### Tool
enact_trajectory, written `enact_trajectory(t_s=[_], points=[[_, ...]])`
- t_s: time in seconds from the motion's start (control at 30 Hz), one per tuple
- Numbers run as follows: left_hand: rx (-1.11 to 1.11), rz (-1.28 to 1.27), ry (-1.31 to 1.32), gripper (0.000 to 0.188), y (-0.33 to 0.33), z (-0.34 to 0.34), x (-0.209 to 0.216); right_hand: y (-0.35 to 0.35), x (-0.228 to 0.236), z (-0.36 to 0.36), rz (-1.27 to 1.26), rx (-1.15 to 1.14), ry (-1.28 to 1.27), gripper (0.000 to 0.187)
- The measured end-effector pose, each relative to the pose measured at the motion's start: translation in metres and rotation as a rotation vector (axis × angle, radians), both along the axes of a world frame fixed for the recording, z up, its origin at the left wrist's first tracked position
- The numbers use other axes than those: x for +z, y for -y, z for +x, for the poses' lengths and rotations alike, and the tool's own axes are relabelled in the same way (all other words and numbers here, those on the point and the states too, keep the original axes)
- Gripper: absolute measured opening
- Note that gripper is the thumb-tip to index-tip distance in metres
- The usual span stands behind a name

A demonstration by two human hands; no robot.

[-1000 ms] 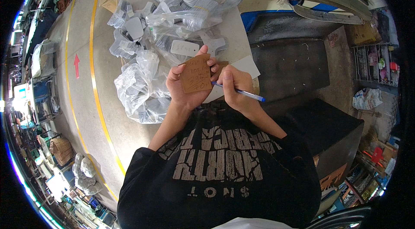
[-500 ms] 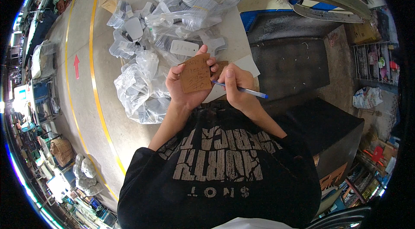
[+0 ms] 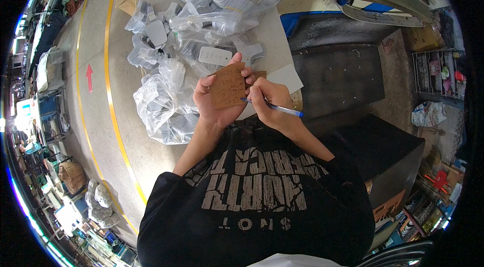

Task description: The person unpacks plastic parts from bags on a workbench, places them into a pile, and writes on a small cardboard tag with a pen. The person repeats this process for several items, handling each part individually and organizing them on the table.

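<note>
A small square of brown cardboard with handwriting on it lies in my left hand, whose fingers and thumb grip its edges. My right hand is closed round a blue-capped ballpoint pen. The pen's tip meets the card near its lower right corner. Behind my right fingers shows another bit of brown card, partly hidden. Just beyond my hands lies a flat white plate with a hole, among clear plastic bags of grey-white flat pieces.
Stacked grey plates stand at the table's left side. A white sheet lies right of my hands, beside a dark bench surface. Yellow lines and a red arrow mark the floor at left. A wire rack stands far right.
My right hand has shifted slightly left, bringing the pen tip onto the card's lower right part. My left hand and the card have stayed in place.
</note>
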State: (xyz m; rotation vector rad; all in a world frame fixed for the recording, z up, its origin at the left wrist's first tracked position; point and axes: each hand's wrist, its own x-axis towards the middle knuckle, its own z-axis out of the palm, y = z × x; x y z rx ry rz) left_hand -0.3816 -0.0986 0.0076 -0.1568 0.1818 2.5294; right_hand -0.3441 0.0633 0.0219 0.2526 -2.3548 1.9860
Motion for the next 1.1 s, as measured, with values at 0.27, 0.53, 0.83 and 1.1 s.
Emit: enact_trajectory(t_s=[0.27, 0.53, 0.83, 1.1], points=[[-0.021, 0.001, 0.005, 0.077, 0.002, -0.001, 0.0, -0.002, -0.006, -0.001, -0.053, -0.063, -0.005, 0.03], [0.076, -0.213, -0.006, 0.08, 0.013, -0.008, -0.004, -0.055, -0.022, -0.026, -0.373, -0.154, 0.051, 0.019], [0.194, -0.396, 0.024, 0.072, 0.042, -0.011, -0.025, -0.073, -0.144, -0.032, 0.499, -0.067, 0.183, 0.034], [0.265, -0.58, 0.005, 0.065, 0.043, -0.009, -0.023, -0.041, -0.159, -0.039, 0.88, 0.005, 0.236, 0.029]])
